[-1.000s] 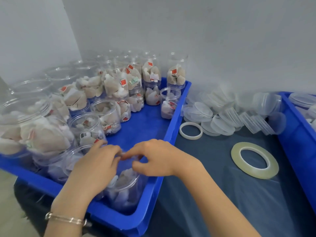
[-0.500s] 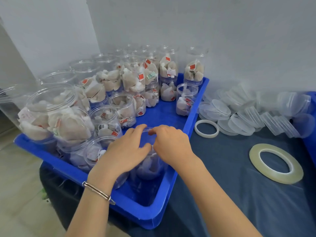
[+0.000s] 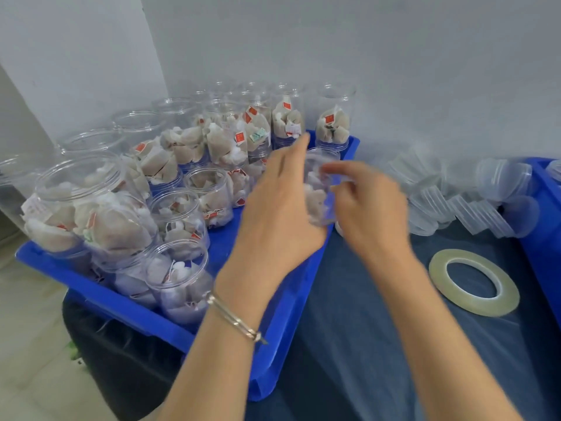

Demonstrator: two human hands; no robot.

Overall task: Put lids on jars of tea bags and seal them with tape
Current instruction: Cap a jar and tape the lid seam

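Clear plastic jar [image 3: 318,189] gripped by both hands, flat tape ring [image 3: 473,282] nearby

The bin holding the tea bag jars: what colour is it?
Bright blue. The bin shows best in the head view, the only view here.

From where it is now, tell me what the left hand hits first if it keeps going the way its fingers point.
Probably the tall jars of tea bags at the far end of the blue bin: the left hand points up and away toward them. Depth is unclear, motion blur too.
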